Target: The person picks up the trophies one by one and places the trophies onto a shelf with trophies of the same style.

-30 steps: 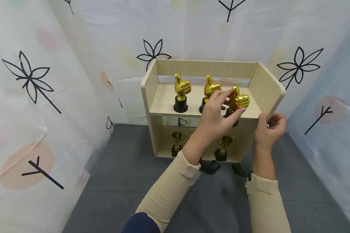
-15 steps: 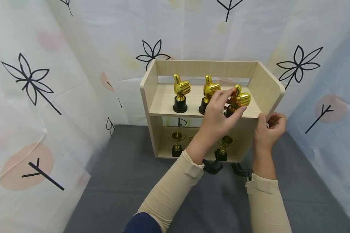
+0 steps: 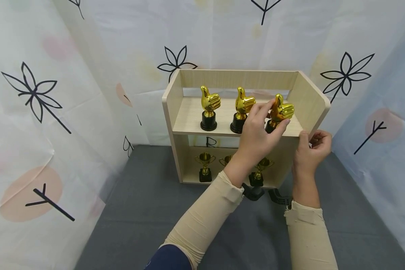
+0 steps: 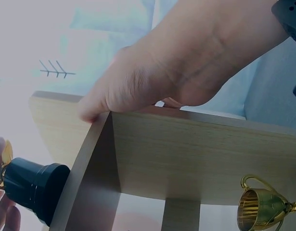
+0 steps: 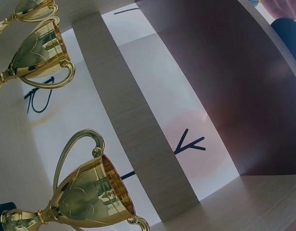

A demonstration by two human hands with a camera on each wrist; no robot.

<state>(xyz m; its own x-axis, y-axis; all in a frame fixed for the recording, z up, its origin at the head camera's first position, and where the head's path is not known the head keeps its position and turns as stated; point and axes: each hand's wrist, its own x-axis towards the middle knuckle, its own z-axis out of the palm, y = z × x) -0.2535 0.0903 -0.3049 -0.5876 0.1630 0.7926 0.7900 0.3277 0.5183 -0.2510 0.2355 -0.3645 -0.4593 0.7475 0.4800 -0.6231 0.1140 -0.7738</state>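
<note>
My left hand point(image 3: 258, 133) pinches a gold thumbs-up trophy point(image 3: 283, 110) between thumb and fingers, at the right end of the upper shelf. Its black base point(image 4: 37, 187) shows in the left wrist view by the shelf board's edge; whether it touches the board I cannot tell. Two matching trophies stand upright to the left, one at the middle point(image 3: 243, 103) and one farther left point(image 3: 210, 103). At the right side panel point(image 3: 307, 99) of the wooden shelf unit, my right hand point(image 3: 308, 152) grips the front edge, thumb inside and fingers curled outside.
Gold cup trophies stand in the lower compartment: one at left point(image 3: 205, 165), one at right point(image 3: 258, 172), and one between point(image 3: 225, 160) partly behind my left forearm. The unit stands on a grey surface point(image 3: 148, 210), with patterned cloth point(image 3: 121, 45) hanging around.
My left hand has moved the thumbs-up trophy right and slightly back, and the trophy stands straighter. The right hand keeps its place on the side panel.
</note>
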